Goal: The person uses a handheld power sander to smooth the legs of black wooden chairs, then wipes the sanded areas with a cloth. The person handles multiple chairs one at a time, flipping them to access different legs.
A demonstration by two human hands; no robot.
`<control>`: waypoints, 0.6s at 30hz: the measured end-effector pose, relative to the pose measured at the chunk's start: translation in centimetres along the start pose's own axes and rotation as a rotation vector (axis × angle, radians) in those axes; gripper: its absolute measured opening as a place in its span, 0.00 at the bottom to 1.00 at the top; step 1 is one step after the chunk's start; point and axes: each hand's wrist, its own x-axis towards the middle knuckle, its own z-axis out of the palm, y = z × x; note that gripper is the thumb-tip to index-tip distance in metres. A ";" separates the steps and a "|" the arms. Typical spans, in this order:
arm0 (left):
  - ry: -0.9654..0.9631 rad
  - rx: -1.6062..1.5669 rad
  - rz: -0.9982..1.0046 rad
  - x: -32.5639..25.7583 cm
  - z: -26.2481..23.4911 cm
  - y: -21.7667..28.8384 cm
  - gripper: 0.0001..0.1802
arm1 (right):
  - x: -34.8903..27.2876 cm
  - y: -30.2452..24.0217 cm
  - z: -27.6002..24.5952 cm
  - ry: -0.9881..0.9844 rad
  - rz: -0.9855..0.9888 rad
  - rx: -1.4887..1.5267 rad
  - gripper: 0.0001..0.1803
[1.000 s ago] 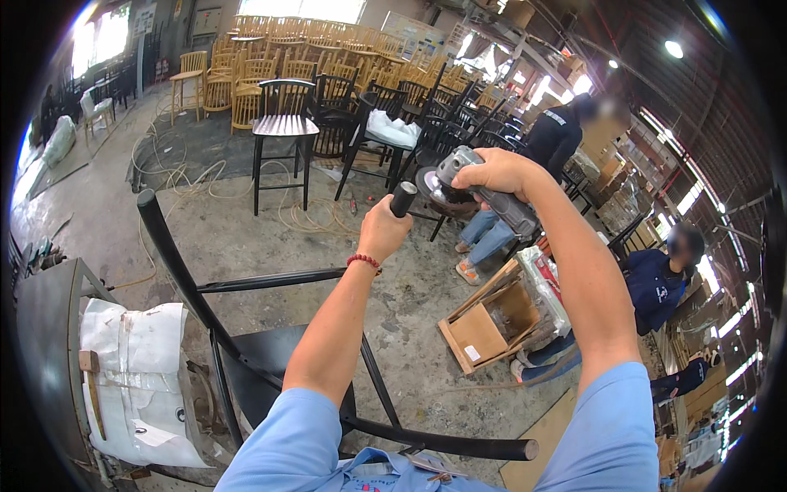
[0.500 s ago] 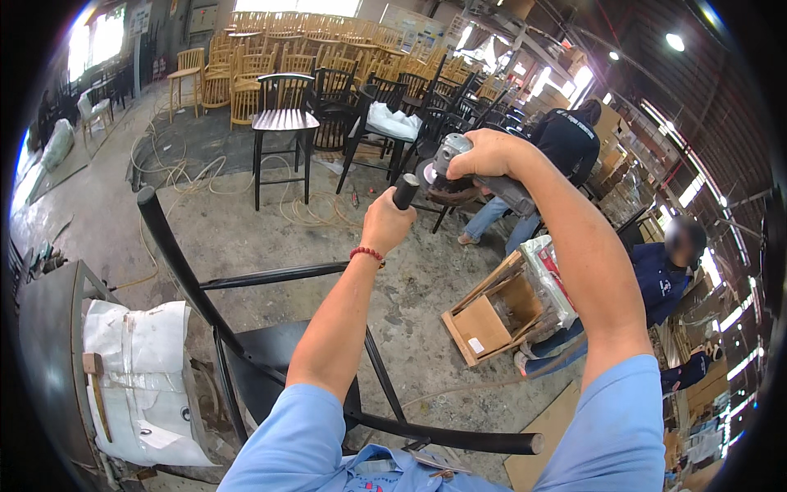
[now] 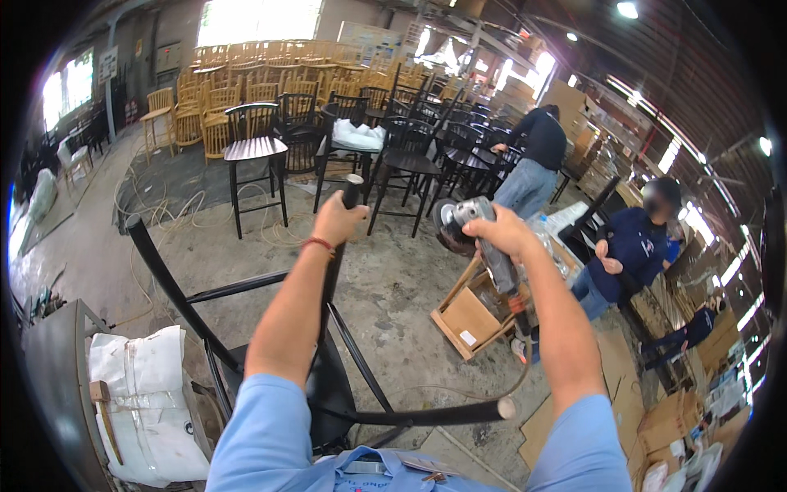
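A black wooden stool (image 3: 331,406) lies tipped before me, its legs sticking up and outward with bare wood at the ends. My left hand (image 3: 338,223) is wrapped round one leg (image 3: 352,193) just below its tip. To the right, my right hand (image 3: 507,234) grips a grey angle grinder (image 3: 493,261) by its body. The grinder's disc (image 3: 447,220) faces left, apart from the leg, and a hose (image 3: 525,361) trails down from its rear.
A wooden crate (image 3: 466,321) stands on the floor beneath the grinder. On the left, a mallet (image 3: 100,392) rests on a white wrapped bundle (image 3: 143,443). One co-worker (image 3: 631,246) stands at right; another (image 3: 537,148) bends among black chairs (image 3: 406,160). Wooden chairs (image 3: 229,107) fill the back.
The grinder has moved right and down, away from the leg tip. My left hand still holds the leg. The view has shifted, and the co-worker at the back now stands more upright.
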 end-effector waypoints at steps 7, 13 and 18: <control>-0.059 0.556 0.233 -1.5 -13.9 15.9 0.32 | -11.2 8.8 -4.1 0.212 0.015 0.119 0.27; 0.111 0.816 0.364 -10.2 -36.2 25.0 0.26 | -18.8 5.5 -5.9 0.226 -0.138 0.037 0.31; 0.236 0.915 0.086 -16.9 -48.0 15.1 0.32 | -24.7 -2.0 -7.2 0.282 -0.167 -0.044 0.32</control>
